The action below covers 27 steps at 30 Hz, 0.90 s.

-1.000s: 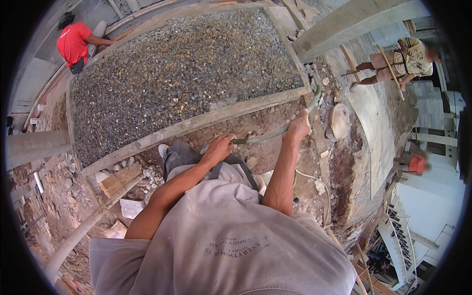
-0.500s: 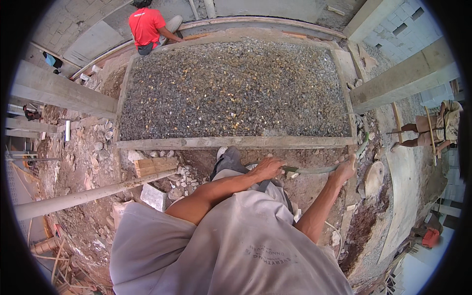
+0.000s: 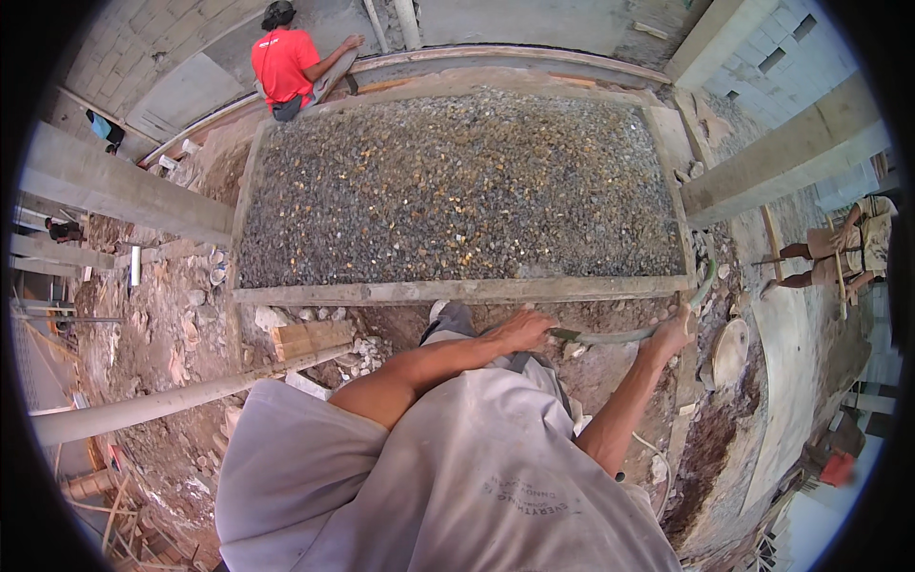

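A grey-green hose [image 3: 615,337] runs between my two hands, low in front of my body. My left hand [image 3: 522,330] is closed around its left part, near my waist. Further right, my right hand [image 3: 673,332] grips the same hose, which bends up and away beyond the fist. No water can be made out. Just ahead of both hands lies a rectangular bed of dark, wet-looking gravel [image 3: 457,191], framed by a low concrete edge [image 3: 457,292].
A person in a red shirt [image 3: 283,69] squats at the bed's far left corner. Another person [image 3: 863,238] stands at the right with a pole. Concrete columns [image 3: 791,153] flank the bed. A pale pole [image 3: 191,393], wooden blocks [image 3: 310,337] and rubble lie left; a round pale slab [image 3: 730,353] lies right.
The view has shifted slightly, so the gravel bed sits lower. The person in red has raised a hand from the bed's edge. Both my hands keep hold of the hose.
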### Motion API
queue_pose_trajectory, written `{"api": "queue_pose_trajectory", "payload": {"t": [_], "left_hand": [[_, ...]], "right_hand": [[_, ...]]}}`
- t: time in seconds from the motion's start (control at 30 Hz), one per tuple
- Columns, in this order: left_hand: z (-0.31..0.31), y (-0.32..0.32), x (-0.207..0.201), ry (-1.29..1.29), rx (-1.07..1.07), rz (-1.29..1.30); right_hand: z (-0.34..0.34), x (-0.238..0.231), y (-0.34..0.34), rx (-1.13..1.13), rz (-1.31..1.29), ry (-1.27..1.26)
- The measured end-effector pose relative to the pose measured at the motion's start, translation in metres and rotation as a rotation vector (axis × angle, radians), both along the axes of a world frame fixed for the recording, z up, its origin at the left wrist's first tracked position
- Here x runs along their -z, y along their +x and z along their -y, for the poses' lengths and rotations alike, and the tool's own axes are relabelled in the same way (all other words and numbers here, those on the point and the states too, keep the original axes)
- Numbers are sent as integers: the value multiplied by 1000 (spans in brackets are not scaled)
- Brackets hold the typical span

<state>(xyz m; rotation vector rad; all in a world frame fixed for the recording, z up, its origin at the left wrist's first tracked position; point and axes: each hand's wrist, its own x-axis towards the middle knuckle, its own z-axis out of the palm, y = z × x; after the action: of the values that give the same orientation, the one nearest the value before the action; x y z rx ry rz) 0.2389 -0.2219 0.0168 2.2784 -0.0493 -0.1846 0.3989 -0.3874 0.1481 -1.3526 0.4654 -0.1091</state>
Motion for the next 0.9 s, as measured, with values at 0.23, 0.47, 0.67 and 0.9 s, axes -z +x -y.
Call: {"api": "queue_pose_trajectory", "payload": {"t": [0.23,0.47,0.67,0.9], "left_hand": [[-9,2,-22,6,73,-62],[-13,4,-23,37,168,-171],[-15,-1,-20,24,149,-63],[-15,-5,-12,16,161,11]], "right_hand": [[4,0,-6,18,-6,-13],[-2,-10,-16,14,-64,-44],[6,1,-21,52,-68,-17],[15,10,-31,121,-51,-1]]}}
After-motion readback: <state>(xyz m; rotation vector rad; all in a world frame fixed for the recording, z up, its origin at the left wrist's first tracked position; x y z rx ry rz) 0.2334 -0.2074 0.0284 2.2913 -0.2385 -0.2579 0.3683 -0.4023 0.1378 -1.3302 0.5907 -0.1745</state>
